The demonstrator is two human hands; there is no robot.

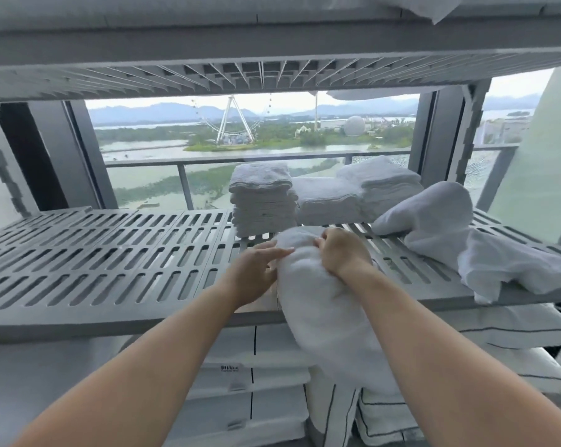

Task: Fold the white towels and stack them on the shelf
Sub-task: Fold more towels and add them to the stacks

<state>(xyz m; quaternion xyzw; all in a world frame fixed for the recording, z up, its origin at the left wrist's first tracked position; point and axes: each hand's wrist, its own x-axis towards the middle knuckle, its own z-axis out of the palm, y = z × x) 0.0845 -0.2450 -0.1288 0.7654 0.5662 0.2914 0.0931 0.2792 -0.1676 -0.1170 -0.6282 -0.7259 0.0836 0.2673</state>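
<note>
Grey slotted plastic formed the shelf [111, 253], which ran across the whole view with a second shelf of the same kind overhead. Behind it a window [163, 137] looked out on water, trees and a big wheel [235, 124].

Left of centre, the left grip [256, 272] reached over the shelf's front part with its fingers stretched out and slightly spread. The fingertips touched the left side of a bunched white towel [321, 314] without closing on it. This towel lay with its upper end on the shelf, just in front of the stacks. The rest hung over the front edge and down before the striped linens [240, 353] piled on the level below.

The right grip [343, 253] sat on top of the towel's upper end, its fingers curled into the cloth and pinching a fold of it.

At the back of the shelf stood three folded towel stacks [261, 201], side by side and touching. The leftmost was the tallest and the middle one the lowest.

Further right, loose towels [434, 221] lay crumpled in a heap, one end spilling over the shelf's front edge.
</note>
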